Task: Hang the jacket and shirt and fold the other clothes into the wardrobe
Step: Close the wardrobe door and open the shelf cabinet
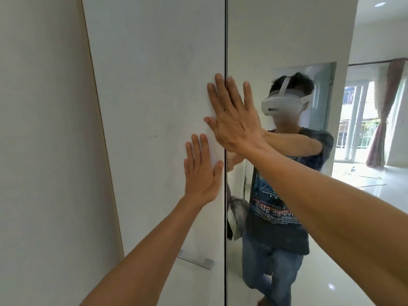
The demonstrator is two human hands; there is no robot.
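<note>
Two wardrobe doors fill the view, both closed, with a thin dark seam [225, 51] between them. The left door [154, 85] is plain white. The right door [287, 40] is a mirror. My left hand [202, 171] lies flat on the white door beside the seam, fingers spread. My right hand [231, 115] presses flat higher up, across the seam, with fingers on both doors. Neither hand holds anything. No jacket, shirt or other clothes are in sight.
A metal handle [195, 259] sits low on the white door. A white wall [44, 151] stands at the left. The mirror reflects a person in a headset, a room with a glossy floor, a curtain [386, 111] and a bright window.
</note>
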